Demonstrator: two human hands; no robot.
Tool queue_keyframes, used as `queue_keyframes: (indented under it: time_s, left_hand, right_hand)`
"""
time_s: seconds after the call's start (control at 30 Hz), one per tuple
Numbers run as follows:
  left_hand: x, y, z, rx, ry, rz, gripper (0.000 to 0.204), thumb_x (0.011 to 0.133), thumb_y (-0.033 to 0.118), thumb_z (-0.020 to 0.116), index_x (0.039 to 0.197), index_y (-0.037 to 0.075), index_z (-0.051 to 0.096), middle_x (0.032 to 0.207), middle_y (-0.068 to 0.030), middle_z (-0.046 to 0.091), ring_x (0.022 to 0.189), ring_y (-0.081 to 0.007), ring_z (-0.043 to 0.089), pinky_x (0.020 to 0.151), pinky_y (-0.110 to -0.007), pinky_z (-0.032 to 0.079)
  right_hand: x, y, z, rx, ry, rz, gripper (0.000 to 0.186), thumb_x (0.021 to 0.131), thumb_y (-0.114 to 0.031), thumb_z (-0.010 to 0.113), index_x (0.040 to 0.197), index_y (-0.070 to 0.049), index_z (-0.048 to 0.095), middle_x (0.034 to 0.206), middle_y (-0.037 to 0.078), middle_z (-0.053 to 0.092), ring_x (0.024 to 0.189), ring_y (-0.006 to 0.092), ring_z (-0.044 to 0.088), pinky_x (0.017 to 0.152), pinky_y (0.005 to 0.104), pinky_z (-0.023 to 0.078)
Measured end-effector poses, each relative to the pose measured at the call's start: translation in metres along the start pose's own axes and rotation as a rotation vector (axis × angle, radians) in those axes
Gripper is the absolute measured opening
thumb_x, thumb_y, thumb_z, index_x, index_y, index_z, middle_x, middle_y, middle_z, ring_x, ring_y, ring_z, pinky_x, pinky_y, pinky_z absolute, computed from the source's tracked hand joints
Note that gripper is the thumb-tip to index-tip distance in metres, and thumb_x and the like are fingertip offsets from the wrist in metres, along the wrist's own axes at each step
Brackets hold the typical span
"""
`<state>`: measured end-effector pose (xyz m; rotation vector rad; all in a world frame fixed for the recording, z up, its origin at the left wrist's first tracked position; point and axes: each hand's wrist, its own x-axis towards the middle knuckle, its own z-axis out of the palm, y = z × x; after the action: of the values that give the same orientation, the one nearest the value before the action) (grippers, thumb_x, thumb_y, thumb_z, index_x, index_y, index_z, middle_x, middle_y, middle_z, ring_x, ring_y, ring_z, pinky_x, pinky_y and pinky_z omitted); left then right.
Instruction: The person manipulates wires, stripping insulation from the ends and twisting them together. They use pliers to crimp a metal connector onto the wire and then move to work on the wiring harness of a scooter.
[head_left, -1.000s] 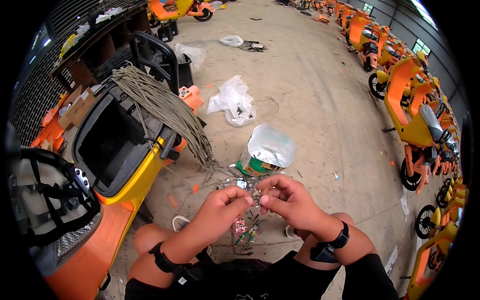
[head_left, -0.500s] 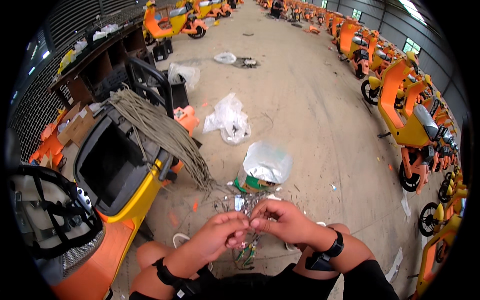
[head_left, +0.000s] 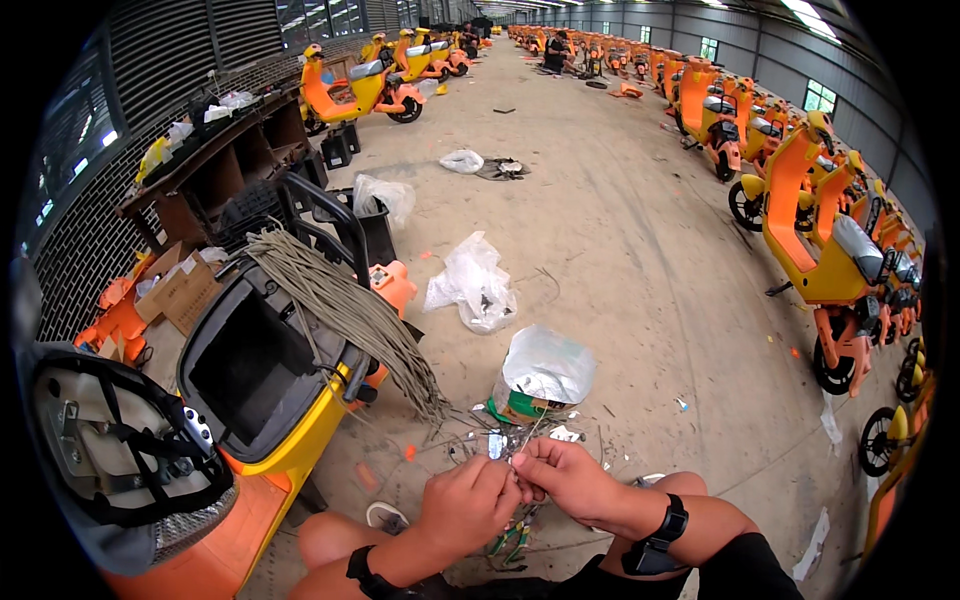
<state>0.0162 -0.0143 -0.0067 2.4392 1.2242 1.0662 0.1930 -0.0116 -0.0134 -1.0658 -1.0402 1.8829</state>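
My left hand (head_left: pixel 470 505) and my right hand (head_left: pixel 570 485) meet in front of me, low over the floor, fingertips almost touching. A thin wire-like strand (head_left: pixel 537 424) shows at my right fingertips, pinched between thumb and forefinger. My left fingers are curled and closed against the same spot; what they grip is hidden. Below the hands lie pliers with green handles (head_left: pixel 517 541), partly covered. Just beyond are wire scraps and a white container or bag (head_left: pixel 548 368) with a green lower part. To the left, a bundle of grey-brown cables (head_left: pixel 350 315) hangs over a yellow-orange scooter (head_left: pixel 318 425).
The scooter's open black storage bin (head_left: pixel 250 365) and a strapped seat-like part (head_left: pixel 120 440) stand close on my left. Ahead lies a clear plastic bag (head_left: pixel 475 285). Rows of scooters (head_left: pixel 815 230) line the right side. A brown shelf (head_left: pixel 225 165) stands far left.
The view has tilted up, so the scene sits lower in the picture. My left hand has turned, its back now facing up. Both hands remain together at the fingertips.
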Motion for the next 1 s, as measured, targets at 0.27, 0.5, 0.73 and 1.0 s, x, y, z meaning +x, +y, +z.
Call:
queue_keyframes:
  time_s: [0.27,0.5,0.73,1.0]
  left_hand:
    - [0.001,0.002,-0.006,-0.618,-0.162,-0.455,0.013,0.088,0.013,0.064,0.091,0.000,0.061,0.076,-0.0039,0.062,0.058,-0.0080,0.055,0.053,-0.025,0.046]
    - [-0.006,-0.004,0.003,-0.925,-0.249,-0.605,0.020,0.091,0.015,0.063,0.102,-0.002,0.061,0.082,-0.0015,0.064,0.068,-0.0045,0.056,0.059,-0.021,0.047]
    - [-0.002,-0.002,-0.008,-1.128,-0.288,-0.632,0.017,0.092,0.013,0.061,0.103,0.000,0.061,0.080,-0.0025,0.062,0.067,-0.0059,0.056,0.059,-0.022,0.046]
    - [-0.001,-0.011,-0.017,-1.615,-0.398,-0.834,0.014,0.091,0.013,0.056,0.091,0.000,0.060,0.067,-0.0010,0.049,0.055,-0.0093,0.045,0.053,-0.023,0.037]
  right_hand:
    - [0.003,-0.009,-0.008,-0.055,-0.050,-0.199,0.018,0.096,-0.018,0.057,0.100,-0.001,0.053,0.085,0.002,0.060,0.074,0.0075,0.058,0.068,0.0226,0.048]
    - [-0.006,-0.007,-0.008,-0.227,-0.040,-0.279,0.018,0.094,-0.015,0.061,0.103,0.000,0.055,0.088,0.002,0.061,0.078,0.0063,0.057,0.069,0.0223,0.048]
    - [-0.007,-0.007,-0.010,-0.264,-0.084,-0.391,0.017,0.091,-0.013,0.064,0.101,-0.001,0.058,0.090,0.002,0.061,0.076,0.0063,0.057,0.068,0.0224,0.046]
    - [-0.009,-0.017,-0.011,-0.542,-0.170,-0.611,0.017,0.088,-0.009,0.066,0.104,-0.002,0.061,0.094,0.006,0.061,0.080,0.0128,0.058,0.070,0.0262,0.047]
